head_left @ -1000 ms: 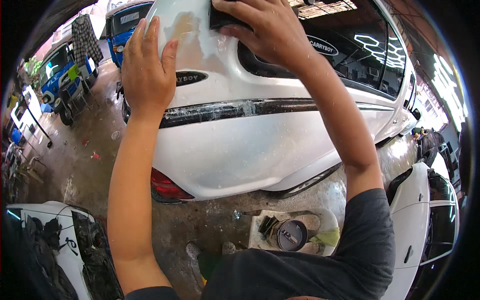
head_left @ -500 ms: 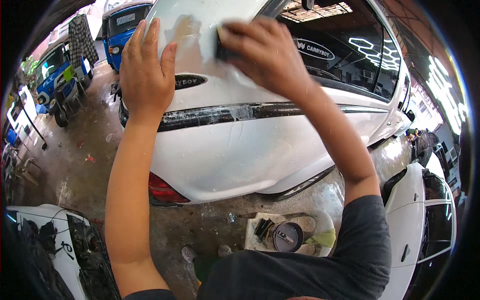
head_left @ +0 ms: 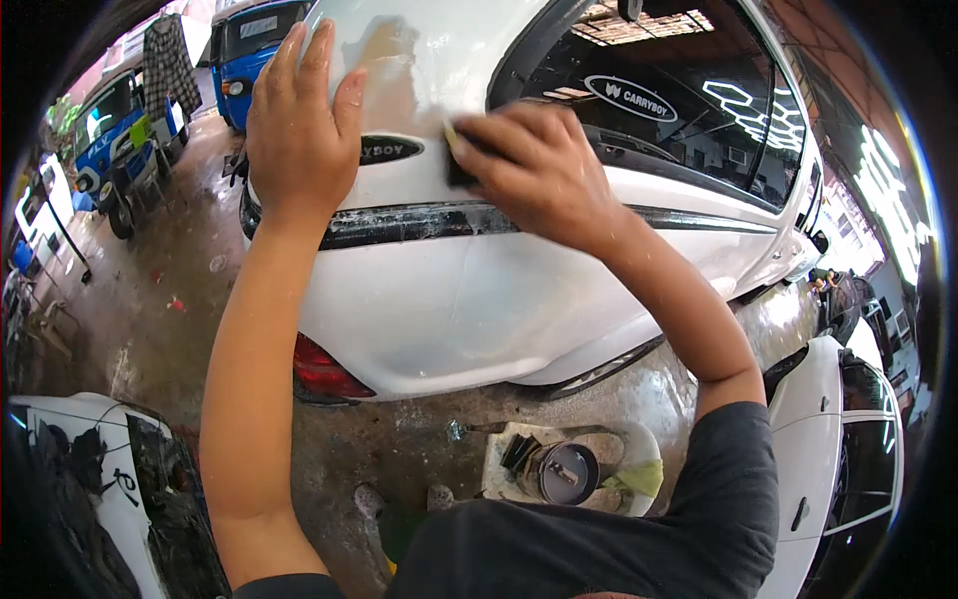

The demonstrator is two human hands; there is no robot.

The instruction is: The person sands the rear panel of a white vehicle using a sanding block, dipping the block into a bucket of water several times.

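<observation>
My left hand (head_left: 304,135) lies with its fingers stretched out against the white panel (head_left: 439,314) of a vehicle, beside a dark oval badge that it partly covers. In my right hand (head_left: 544,170) is a dark sanding block (head_left: 461,165) with a pale yellowish edge, pressed to the panel just right of the badge and slightly blurred. Above the badge shows a brown-grey patch (head_left: 389,75) in the white paint, wet-looking. Below both hands runs a black trim strip (head_left: 419,224) with whitish smears.
A dark side window (head_left: 689,115) is right of my right hand. Below stands a white plastic chair (head_left: 639,439) with a pail (head_left: 567,472) of grey liquid, dark pieces and a greenish cloth (head_left: 639,477). A red tail light (head_left: 329,367) is lower left. Other vehicles stand around on the wet floor.
My right hand has moved down with the sanding block, from beside the brown-grey patch to near the badge and trim strip. My left hand stays on the panel.
</observation>
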